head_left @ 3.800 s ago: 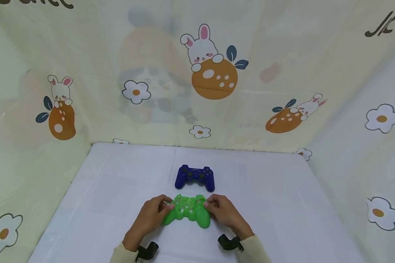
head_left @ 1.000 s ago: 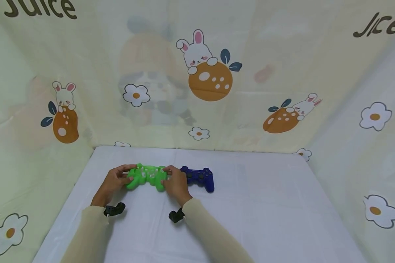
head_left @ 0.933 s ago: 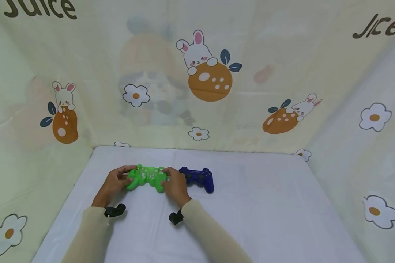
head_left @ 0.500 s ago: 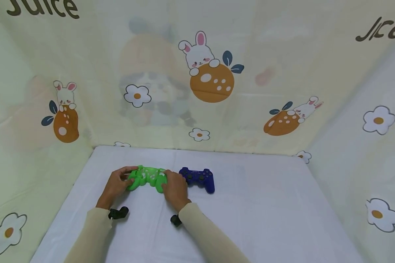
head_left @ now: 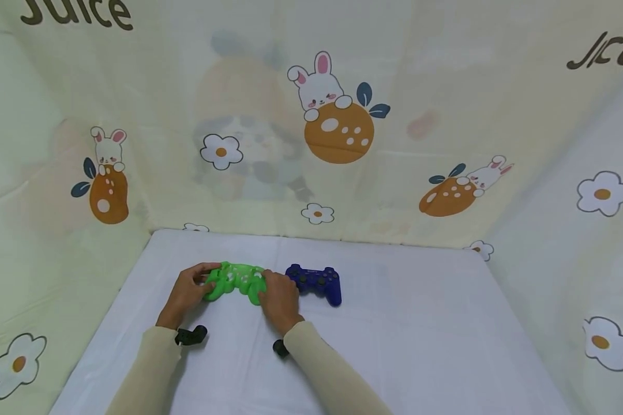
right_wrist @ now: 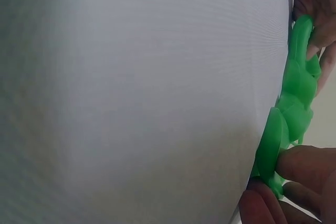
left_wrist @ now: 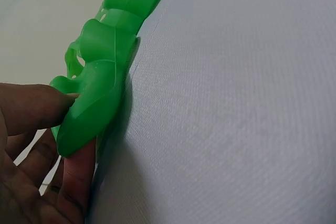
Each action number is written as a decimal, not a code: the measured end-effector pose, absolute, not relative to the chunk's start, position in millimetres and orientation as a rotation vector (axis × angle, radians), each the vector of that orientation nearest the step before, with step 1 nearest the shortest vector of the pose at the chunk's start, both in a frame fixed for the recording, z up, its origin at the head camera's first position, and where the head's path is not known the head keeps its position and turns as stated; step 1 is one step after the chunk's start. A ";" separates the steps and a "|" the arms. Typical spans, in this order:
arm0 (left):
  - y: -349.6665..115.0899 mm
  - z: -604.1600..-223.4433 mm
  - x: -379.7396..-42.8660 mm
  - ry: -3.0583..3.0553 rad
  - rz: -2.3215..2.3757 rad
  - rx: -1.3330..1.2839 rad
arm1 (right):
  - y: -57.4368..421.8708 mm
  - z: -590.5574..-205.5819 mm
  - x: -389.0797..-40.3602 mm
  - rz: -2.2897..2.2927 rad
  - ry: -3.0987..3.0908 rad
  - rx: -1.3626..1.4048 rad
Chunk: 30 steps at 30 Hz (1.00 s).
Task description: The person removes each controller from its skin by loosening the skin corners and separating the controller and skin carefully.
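A bright green, rubbery game controller cover with holes in its face lies toward the back left of the white table. My left hand pinches its left grip; the left wrist view shows the thumb on top of the cover and a finger beneath. At the other end, my right hand holds the right grip between thumb and fingers, as the right wrist view of the cover also shows. Just right of that hand lies a dark blue game controller, its left end partly covered by the hand.
White cloth covers the table. A cream curtain printed with rabbits, oranges and flowers rises along the back edge and both sides. Black wrist cameras sit under both forearms.
Both hands have carried the green controller cover from in front of the blue controller to its left. Over the last second it has stayed nearly still, while the right fingers have shifted slightly.
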<state>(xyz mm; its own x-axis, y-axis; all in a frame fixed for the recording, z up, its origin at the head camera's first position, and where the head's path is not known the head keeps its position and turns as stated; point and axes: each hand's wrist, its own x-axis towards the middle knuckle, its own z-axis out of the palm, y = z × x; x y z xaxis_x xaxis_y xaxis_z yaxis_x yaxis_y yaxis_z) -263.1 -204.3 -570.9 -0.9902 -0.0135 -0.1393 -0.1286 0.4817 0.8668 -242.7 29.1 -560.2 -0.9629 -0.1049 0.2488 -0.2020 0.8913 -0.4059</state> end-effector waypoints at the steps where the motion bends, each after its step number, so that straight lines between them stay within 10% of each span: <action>1: -203.8 -571.3 -263.4 2.598 1.541 -0.130 | 29.9 -560.4 -242.6 0.640 -2.836 0.231; 30: -201.7 -573.3 -263.5 2.610 1.551 -0.127 | 34.8 -566.2 -244.5 0.718 -2.826 0.260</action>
<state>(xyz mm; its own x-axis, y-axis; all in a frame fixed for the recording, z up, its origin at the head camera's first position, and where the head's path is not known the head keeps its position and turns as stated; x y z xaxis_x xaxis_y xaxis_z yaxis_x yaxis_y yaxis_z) -263.5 -201.7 -573.3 -0.9912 -0.0190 -0.1311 -0.1242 0.4771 0.8701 -244.5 34.8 -566.2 -0.9614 -0.1176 0.2486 -0.2219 0.8656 -0.4489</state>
